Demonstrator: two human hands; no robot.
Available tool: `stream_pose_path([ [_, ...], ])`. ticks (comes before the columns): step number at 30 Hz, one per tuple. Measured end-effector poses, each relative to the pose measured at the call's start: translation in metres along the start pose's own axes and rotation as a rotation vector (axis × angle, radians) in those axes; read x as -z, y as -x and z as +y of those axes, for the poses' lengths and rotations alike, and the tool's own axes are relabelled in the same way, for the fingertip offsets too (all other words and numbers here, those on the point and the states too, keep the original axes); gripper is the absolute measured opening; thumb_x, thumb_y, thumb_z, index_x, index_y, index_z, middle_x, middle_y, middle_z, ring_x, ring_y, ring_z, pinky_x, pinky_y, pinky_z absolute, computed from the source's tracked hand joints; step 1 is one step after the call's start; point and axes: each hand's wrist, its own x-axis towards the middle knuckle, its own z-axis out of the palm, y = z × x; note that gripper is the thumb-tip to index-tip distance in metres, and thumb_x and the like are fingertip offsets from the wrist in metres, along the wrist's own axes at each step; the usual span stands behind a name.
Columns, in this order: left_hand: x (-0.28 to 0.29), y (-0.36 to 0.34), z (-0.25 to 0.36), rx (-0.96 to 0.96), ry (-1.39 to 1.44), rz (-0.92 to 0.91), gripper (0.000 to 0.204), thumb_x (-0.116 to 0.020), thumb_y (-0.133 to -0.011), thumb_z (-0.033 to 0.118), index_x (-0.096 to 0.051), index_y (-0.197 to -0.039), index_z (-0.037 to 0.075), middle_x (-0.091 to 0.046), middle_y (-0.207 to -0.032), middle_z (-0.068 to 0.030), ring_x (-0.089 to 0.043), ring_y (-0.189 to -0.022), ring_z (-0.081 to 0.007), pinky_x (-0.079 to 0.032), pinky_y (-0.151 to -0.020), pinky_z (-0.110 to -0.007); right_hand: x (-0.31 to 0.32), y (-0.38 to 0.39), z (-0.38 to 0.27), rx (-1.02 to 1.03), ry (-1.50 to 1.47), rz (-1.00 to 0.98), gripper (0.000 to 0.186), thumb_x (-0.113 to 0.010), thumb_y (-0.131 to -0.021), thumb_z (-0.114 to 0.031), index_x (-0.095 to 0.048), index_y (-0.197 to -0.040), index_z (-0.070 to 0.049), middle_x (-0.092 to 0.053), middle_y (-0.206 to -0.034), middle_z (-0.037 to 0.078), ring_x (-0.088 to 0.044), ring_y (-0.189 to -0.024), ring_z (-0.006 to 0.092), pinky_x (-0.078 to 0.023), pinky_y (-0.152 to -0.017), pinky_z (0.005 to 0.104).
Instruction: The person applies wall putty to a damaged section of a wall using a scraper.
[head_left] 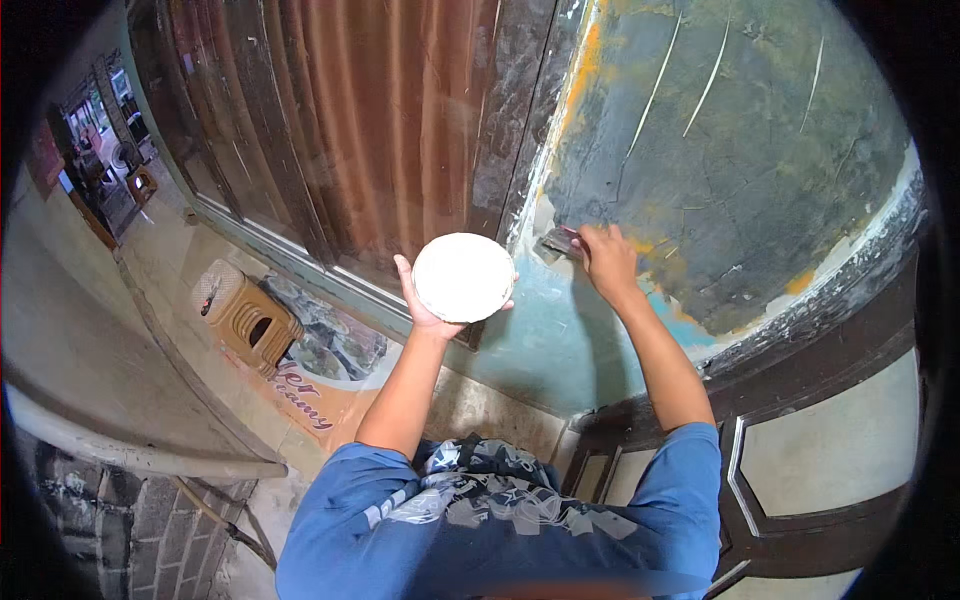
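My left hand [437,318] holds up a round dish of smooth white paste [462,278], gripped from beneath and around its sides. At the wall, my right hand [607,260] is closed on a putty knife [562,243], its flat blade against the surface beside the wooden frame. The wall [730,150] is patchy dark grey-green with orange spots and several pale scratch lines. Below the knife the wall is light blue-green [535,320]. My fingers hide most of the knife's handle.
Left of the wall stands a glazed dark wooden frame with brown curtains [390,130] behind it. Stacked tan plastic stools [250,315] stand on a printed sheet [330,395] on the floor. A dark panelled wooden door [770,520] is at lower right, a brick wall [130,530] at lower left.
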Motion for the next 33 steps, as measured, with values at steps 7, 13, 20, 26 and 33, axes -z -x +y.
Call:
stream_pose_path([
  [7, 0.003, 0.007, 0.010, 0.002, 0.021, -0.041, 0.117, -0.031, -0.074, 0.097, -0.031, -0.155, 0.013, -0.035, -0.154, -0.0309, -0.038, -0.130, -0.0655, -0.037, -0.093, -0.085, 0.031, -0.021, -0.008, -0.111, -0.123, 0.152, 0.013, -0.063, -0.093, -0.024, -0.064, -0.099, -0.013, -0.068, -0.086, 0.011, -0.060, -0.086, 0.0372, -0.049, -0.069, 0.0500],
  [13, 0.004, 0.012, 0.011, -0.003, 0.020, -0.052, 0.117, -0.032, -0.074, 0.097, -0.031, -0.155, 0.012, -0.035, -0.154, -0.0287, -0.039, -0.132, -0.0625, -0.035, -0.095, -0.085, -0.001, 0.003, 0.004, 0.021, -0.023, 0.056, 0.012, -0.062, -0.094, -0.025, -0.063, -0.099, -0.015, -0.069, -0.088, 0.008, -0.059, -0.090, 0.0361, -0.049, -0.070, 0.0512],
  [20, 0.004, 0.017, 0.013, -0.019, -0.020, 0.004, 0.118, -0.032, -0.073, 0.098, -0.032, -0.155, 0.012, -0.035, -0.153, -0.0313, -0.039, -0.131, -0.0642, -0.036, -0.096, -0.084, 0.038, -0.024, -0.001, -0.048, -0.052, 0.138, 0.011, -0.064, -0.093, -0.023, -0.064, -0.097, -0.012, -0.069, -0.084, 0.012, -0.061, -0.082, 0.0391, -0.049, -0.069, 0.0498],
  [26, 0.003, 0.019, 0.010, 0.003, 0.014, 0.027, 0.118, -0.033, -0.073, 0.098, -0.032, -0.155, 0.012, -0.036, -0.153, -0.0307, -0.040, -0.130, -0.0643, -0.037, -0.094, -0.084, 0.003, 0.003, -0.005, 0.026, -0.029, 0.051, 0.006, -0.062, -0.091, -0.017, -0.062, -0.095, -0.012, -0.068, -0.084, 0.010, -0.061, -0.084, 0.0378, -0.050, -0.070, 0.0507],
  [33, 0.007, 0.021, 0.012, 0.004, -0.064, 0.022, 0.118, -0.032, -0.073, 0.098, -0.033, -0.154, 0.013, -0.037, -0.152, -0.0313, -0.041, -0.129, -0.0644, -0.039, -0.095, -0.082, 0.032, -0.026, -0.009, 0.000, 0.000, 0.183, 0.011, -0.065, -0.091, -0.021, -0.064, -0.100, -0.015, -0.068, -0.085, 0.008, -0.061, -0.085, 0.0351, -0.050, -0.067, 0.0496],
])
